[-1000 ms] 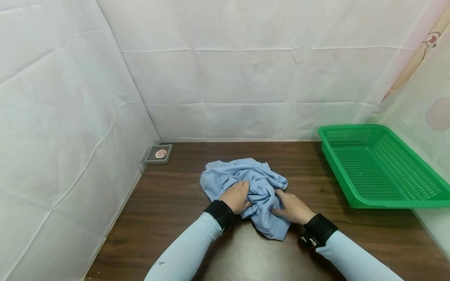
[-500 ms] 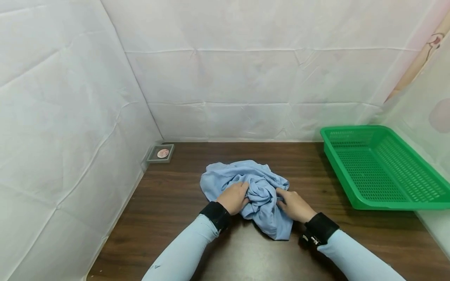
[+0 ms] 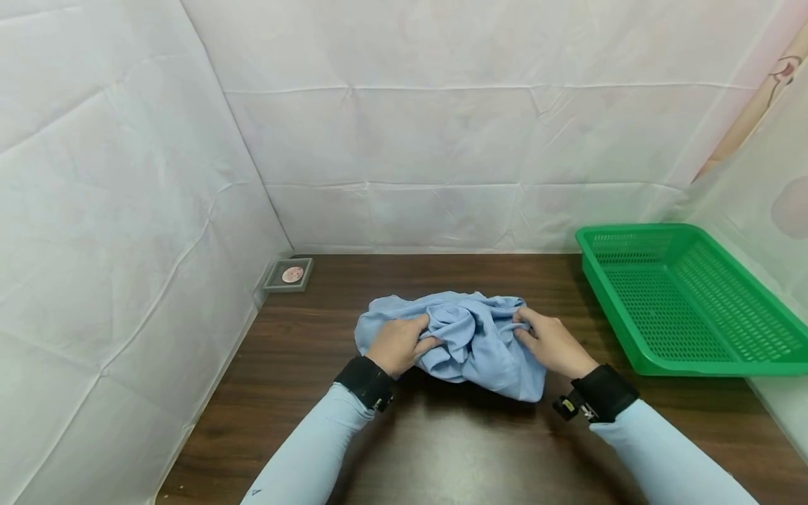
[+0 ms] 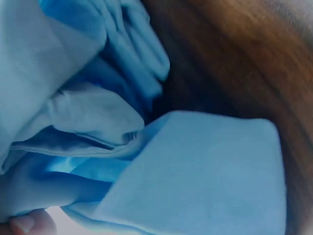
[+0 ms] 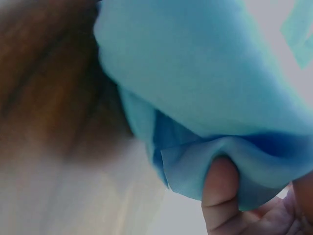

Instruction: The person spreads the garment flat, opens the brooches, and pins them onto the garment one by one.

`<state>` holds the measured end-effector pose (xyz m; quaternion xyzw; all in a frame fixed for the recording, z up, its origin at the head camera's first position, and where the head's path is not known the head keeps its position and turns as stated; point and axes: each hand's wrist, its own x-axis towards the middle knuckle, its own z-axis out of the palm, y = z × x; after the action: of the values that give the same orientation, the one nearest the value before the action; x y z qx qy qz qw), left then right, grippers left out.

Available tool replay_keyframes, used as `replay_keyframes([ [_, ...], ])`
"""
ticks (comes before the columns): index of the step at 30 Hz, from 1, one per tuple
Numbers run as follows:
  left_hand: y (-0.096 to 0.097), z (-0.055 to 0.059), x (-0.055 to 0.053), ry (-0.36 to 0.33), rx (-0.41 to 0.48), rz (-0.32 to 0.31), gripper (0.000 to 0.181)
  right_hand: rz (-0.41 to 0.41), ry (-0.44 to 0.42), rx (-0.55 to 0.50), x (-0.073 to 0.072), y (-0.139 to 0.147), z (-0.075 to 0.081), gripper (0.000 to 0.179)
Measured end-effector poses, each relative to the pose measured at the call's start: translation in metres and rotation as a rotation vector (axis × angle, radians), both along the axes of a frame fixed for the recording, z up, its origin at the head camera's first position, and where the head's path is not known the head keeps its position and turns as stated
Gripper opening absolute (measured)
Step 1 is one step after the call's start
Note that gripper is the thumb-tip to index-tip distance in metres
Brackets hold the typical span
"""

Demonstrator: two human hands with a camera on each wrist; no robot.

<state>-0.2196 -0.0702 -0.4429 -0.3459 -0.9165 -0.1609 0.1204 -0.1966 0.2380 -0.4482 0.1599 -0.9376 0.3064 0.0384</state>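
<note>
A crumpled light blue cloth is bunched up over the middle of the table, its near edge raised above the wood. My left hand grips its left part, thumb and fingers buried in the folds. On the other side my right hand pinches the cloth's right edge. The right wrist view shows the thumb pressed against a fold of fabric. Up close in the left wrist view, the cloth hangs in loose layers, with a fingertip at the lower left corner. The folds hide whether it is a garment.
A green plastic basket with slotted walls stands at the right of the brown wooden table. In the far left corner lies a small grey tray with a round pinkish disc. White sheeting encloses the back and sides.
Both hands have moved apart, left hand leftward and right hand to the right and away from me. The cloth's near part has risen and spread wider. The right hand now pinches its edge.
</note>
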Motion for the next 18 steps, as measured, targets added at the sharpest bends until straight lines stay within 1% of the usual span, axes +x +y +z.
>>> replay_keyframes([
  [3, -0.007, 0.006, -0.001, 0.044, 0.034, 0.024, 0.032, -0.006, 0.018, -0.019, -0.002, 0.008, 0.01, 0.008],
  [8, -0.018, 0.02, -0.002, 0.083, 0.088, 0.044, 0.026, -0.043, 0.059, -0.031, -0.007, 0.021, 0.023, 0.003],
  [11, -0.025, 0.024, -0.004, 0.088, 0.116, 0.057, 0.023, -0.07, 0.065, -0.029, -0.009, 0.029, 0.028, 0.005],
  [15, -0.034, 0.029, -0.007, 0.076, 0.158, 0.078, 0.025, -0.101, 0.069, -0.038, -0.011, 0.036, 0.032, 0.01],
  [18, -0.04, 0.03, -0.008, 0.061, 0.163, 0.106, 0.028, -0.136, 0.066, -0.061, -0.014, 0.038, 0.032, 0.015],
])
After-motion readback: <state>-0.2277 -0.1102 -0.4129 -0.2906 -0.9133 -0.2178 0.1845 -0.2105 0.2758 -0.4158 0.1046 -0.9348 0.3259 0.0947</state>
